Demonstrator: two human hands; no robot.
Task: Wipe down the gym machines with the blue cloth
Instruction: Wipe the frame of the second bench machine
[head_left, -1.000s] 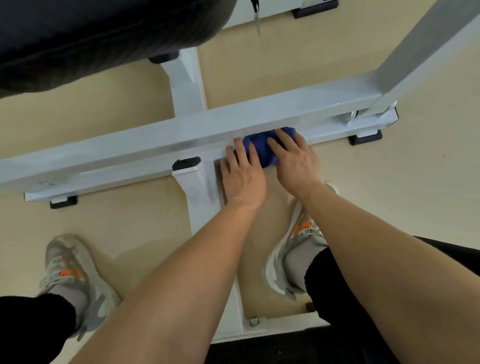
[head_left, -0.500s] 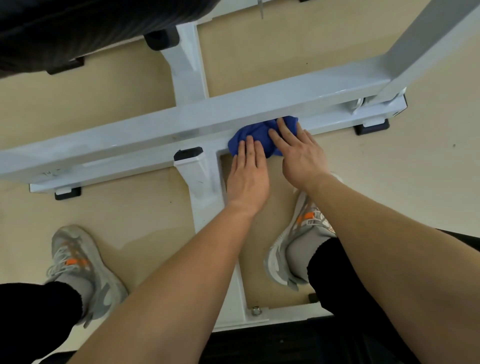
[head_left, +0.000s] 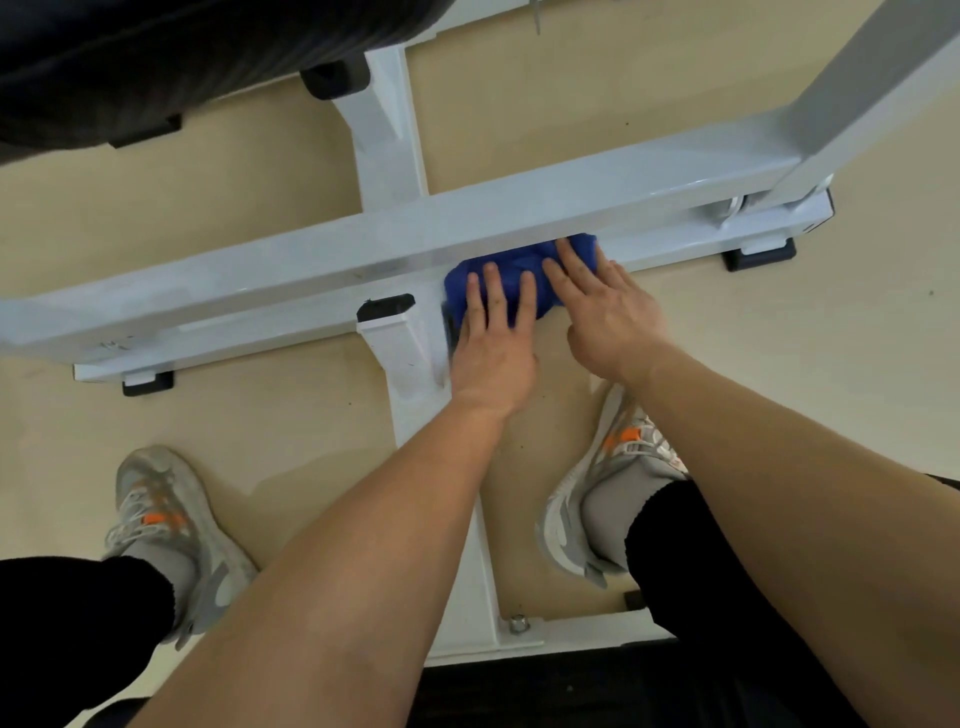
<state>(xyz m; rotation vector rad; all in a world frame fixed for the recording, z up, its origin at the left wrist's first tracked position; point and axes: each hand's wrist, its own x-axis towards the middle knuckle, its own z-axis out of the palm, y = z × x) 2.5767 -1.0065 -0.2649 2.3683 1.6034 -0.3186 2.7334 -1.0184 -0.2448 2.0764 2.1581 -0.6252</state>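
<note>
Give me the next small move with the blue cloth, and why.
Probably slide the blue cloth left over the joint where the white leg meets the lower rail. Left hand and right hand press flat on it, its left edge sits at that joint, and faint marks show farther left on the rail.

frame (head_left: 322, 249): glossy white painted metal | cloth (head_left: 511, 270): soft blue, perhaps terry

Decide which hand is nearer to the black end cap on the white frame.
Left. The left hand presses the blue cloth just right of the black end cap; the right hand lies farther right.
</note>
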